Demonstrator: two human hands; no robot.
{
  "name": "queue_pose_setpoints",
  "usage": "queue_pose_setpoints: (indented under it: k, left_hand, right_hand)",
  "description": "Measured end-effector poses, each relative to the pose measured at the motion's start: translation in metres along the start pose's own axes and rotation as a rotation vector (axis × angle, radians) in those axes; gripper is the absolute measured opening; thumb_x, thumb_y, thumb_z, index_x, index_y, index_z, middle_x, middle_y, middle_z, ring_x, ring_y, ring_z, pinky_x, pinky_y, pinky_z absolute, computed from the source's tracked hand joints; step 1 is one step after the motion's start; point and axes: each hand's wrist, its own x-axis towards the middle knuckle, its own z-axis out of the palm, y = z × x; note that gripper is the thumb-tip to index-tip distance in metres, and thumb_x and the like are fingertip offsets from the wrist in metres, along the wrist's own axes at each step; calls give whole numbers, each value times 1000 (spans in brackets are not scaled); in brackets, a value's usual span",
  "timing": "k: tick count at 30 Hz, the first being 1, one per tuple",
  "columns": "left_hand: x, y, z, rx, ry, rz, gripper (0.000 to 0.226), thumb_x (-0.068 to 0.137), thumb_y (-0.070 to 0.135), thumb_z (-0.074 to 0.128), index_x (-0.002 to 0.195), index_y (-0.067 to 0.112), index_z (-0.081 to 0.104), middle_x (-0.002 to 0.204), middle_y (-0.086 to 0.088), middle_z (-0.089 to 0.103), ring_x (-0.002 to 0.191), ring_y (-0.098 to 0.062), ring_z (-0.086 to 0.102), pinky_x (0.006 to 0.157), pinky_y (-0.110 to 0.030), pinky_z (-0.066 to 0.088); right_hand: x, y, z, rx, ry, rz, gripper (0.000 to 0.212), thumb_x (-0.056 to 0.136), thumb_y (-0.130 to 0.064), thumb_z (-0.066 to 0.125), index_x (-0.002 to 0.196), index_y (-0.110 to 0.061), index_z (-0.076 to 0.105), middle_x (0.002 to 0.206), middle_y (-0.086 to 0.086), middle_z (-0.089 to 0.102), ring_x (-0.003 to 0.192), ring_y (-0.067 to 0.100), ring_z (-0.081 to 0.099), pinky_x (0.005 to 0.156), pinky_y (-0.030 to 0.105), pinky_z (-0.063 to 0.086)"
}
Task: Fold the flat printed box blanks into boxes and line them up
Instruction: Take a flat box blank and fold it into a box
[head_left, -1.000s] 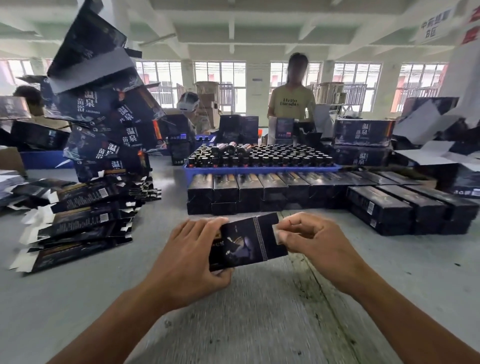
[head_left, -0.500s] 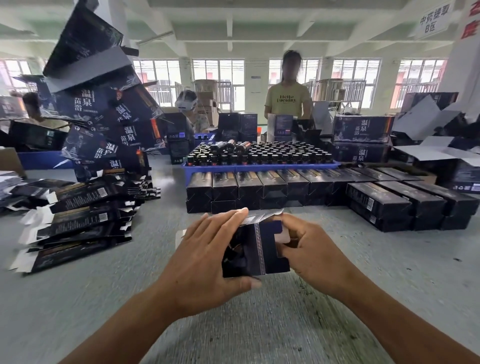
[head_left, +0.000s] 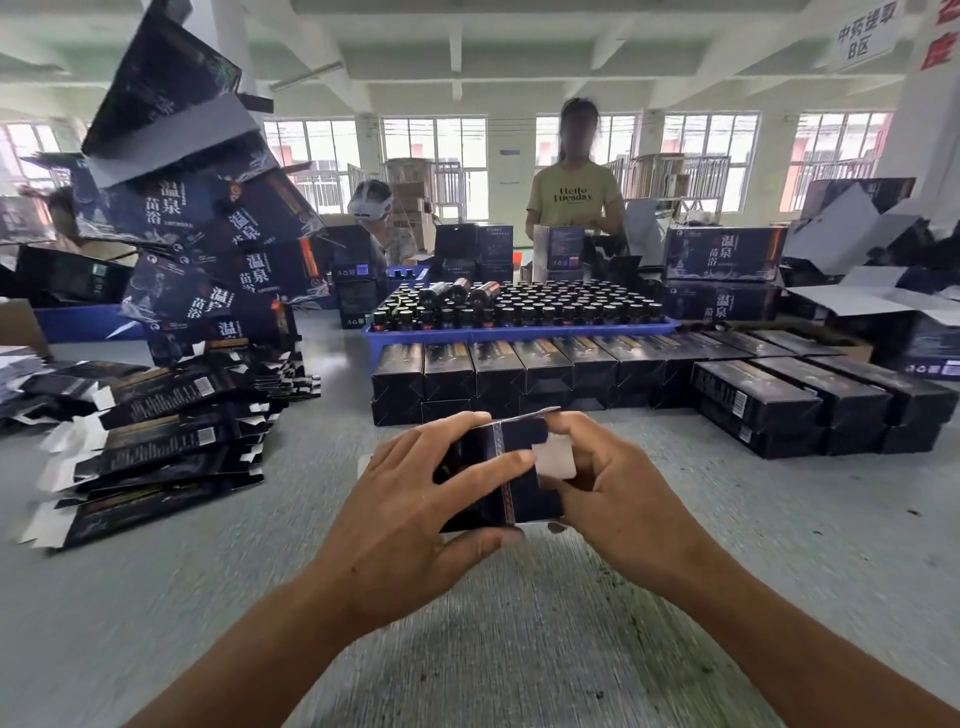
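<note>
A dark printed box (head_left: 511, 483) stands half-formed just above the grey table, held between both hands. My left hand (head_left: 415, 514) grips its left side, fingers across the front and thumb under the bottom edge. My right hand (head_left: 608, 493) curls round its right end, where a white flap (head_left: 555, 456) sticks out by the fingers. Behind them a row of folded dark boxes (head_left: 545, 374) is lined up, continuing right in a second group (head_left: 821, 405). Flat printed blanks (head_left: 156, 431) lie in fanned stacks at the left.
A blue tray (head_left: 519, 332) of small dark bottles sits behind the box row. Large printed cartons (head_left: 208, 223) are piled high at the left, more cartons (head_left: 722, 254) at the right. Two people work across the table (head_left: 467, 649).
The blank has been opened from a flat tilted sheet into a box shape. My left hand has moved round its front, and my right hand has closed on the end flap.
</note>
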Motion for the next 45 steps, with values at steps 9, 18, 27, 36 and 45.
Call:
queue_pose_setpoints:
  k: [9, 18, 27, 36, 45]
  left_hand:
    - [1, -2, -5, -49, 1, -53, 64, 78, 51, 78, 136, 34, 55, 145, 0, 50, 129, -24, 51, 101, -43, 45]
    - [-1, -3, -2, -72, 15, -63, 69, 74, 41, 85, 133, 37, 50, 146, 1, 50, 127, -24, 53, 95, -47, 52]
    - [-2, -3, -2, 9, 5, -60, 59, 78, 41, 69, 134, 34, 52, 144, -7, 50, 122, -29, 55, 91, -42, 50]
    - [-4, -8, -1, -9, -22, -80, 59, 76, 29, 79, 130, 33, 56, 145, -8, 49, 123, -31, 55, 81, -48, 59]
    - [-3, -4, -2, 5, -30, -55, 52, 82, 42, 58, 133, 33, 55, 145, -7, 49, 123, -29, 55, 79, -42, 59]
  right_hand:
    - [-1, 1, 7, 0, 102, -4, 45, 91, -15, 73, 119, -44, 52, 95, -10, 77, 77, 7, 73, 62, 20, 57]
    - [-6, -1, 8, -235, 106, -97, 36, 97, -16, 64, 124, -39, 61, 76, -28, 66, 62, 0, 64, 56, 15, 51]
    - [-6, -3, 9, -284, 87, -108, 34, 102, -23, 57, 133, -37, 59, 69, -19, 65, 59, 3, 60, 57, 15, 49]
    - [-7, -4, 7, -287, -42, -51, 66, 87, -21, 75, 144, -40, 47, 97, -13, 73, 91, 1, 70, 80, 14, 55]
    - [-8, -1, 9, -275, 67, -73, 48, 89, -22, 75, 134, -32, 61, 104, -15, 74, 88, 2, 71, 84, 24, 59]
